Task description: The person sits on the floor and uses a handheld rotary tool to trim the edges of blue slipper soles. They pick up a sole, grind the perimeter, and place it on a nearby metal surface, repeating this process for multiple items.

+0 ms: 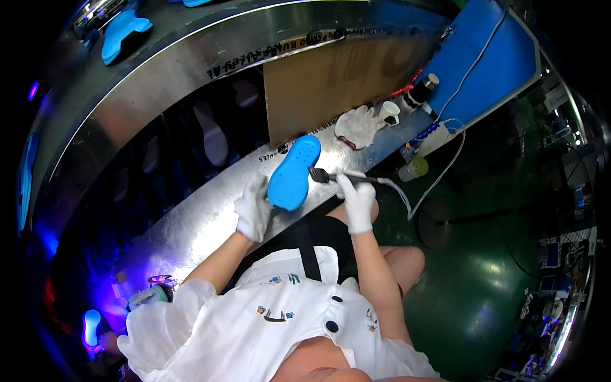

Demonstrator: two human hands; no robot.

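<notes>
Now left hand (pixel 253 209) fingers grip blue sole (pixel 292 173) — right hand (pixel 356 198) fingers pinch brush (pixel 326 176).

Floor (pixel 484 286): glossy green, reflecting overhead light.
Bench (pixel 191 223): curved sheet metal, scuffed.
Backboard (pixel 331 83): brown cardboard panel.
Lighting: purple-blue glow at lower left (pixel 114 299).

Spare white glove (pixel 358 125) on metal bench (pixel 191 223), white cup (pixel 389 113) beside it; brown cardboard sheet (pixel 331 79) behind.
</notes>
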